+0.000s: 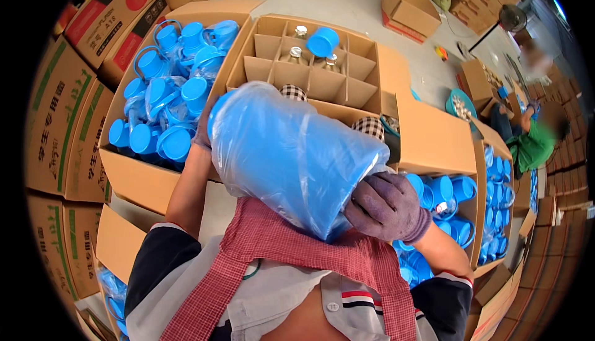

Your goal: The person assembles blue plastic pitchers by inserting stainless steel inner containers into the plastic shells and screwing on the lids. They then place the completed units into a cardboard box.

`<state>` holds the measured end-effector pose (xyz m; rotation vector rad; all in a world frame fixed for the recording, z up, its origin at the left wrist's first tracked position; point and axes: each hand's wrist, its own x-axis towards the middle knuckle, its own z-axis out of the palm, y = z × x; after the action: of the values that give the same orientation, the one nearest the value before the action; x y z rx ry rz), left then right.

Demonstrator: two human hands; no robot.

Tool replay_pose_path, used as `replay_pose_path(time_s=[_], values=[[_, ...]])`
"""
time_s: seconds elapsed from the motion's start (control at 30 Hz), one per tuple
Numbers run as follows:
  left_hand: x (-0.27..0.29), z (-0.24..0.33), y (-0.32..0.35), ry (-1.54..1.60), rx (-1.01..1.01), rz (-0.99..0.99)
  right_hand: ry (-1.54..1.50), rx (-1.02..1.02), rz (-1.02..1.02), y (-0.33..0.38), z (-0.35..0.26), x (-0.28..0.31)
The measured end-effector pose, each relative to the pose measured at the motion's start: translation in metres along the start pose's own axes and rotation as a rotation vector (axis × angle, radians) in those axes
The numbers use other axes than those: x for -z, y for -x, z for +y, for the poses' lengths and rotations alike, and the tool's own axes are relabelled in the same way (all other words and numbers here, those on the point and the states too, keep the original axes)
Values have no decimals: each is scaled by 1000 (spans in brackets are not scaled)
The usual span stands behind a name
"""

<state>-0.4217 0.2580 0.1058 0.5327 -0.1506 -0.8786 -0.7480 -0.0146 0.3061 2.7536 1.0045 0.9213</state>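
Note:
A large blue cylinder (297,149) in a clear plastic bag lies slantwise across my front, held between my two hands. My right hand (390,208), in a purple-grey glove, has its fingers bent over the lower right end, on the gathered plastic. Against the upper left end presses my left hand (202,131); most of its fingers are hidden behind the cylinder. Just beyond stands a carton with cardboard dividers (260,68), with a few silver-topped bottles (295,55) and a blue cup-shaped piece (323,42) in it. Two black-and-white checked shapes (369,128) show partly behind the cylinder.
On the left, an open carton (139,177) is full of bagged blue vessels (162,90). More blue vessels (441,189) fill cartons at the right. Stacked cartons (59,118) line the left side. A person in green (538,143) sits at the far right, near a teal basin (460,104).

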Motion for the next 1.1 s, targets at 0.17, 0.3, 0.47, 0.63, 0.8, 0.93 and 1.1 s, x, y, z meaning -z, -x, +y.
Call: replay_pose_path(time_s=[0.17, 0.3, 0.47, 0.63, 0.8, 0.93, 1.1], values=[[10, -1, 6, -326, 76, -23, 7, 156, -16, 1, 19, -5], [13, 4, -2, -546, 30, -103, 64, 208, -38, -2, 30, -15], [-7, 5, 9, -495, 12, 59, 6, 30, -106, 4, 38, -37], [0, 7, 33, -250, -17, 308, -438, -736, -81, 25, 4, -62], [-28, 21, 60, -583, -226, 462, -968, -1280, -449, 96, -3, -90], [-56, 26, 80, -999, -629, 483, -740, -1178, -233, 43, 28, -30], [-167, 23, 55, -760, -830, 243, -1020, -1002, -445, -3, 71, -59]])
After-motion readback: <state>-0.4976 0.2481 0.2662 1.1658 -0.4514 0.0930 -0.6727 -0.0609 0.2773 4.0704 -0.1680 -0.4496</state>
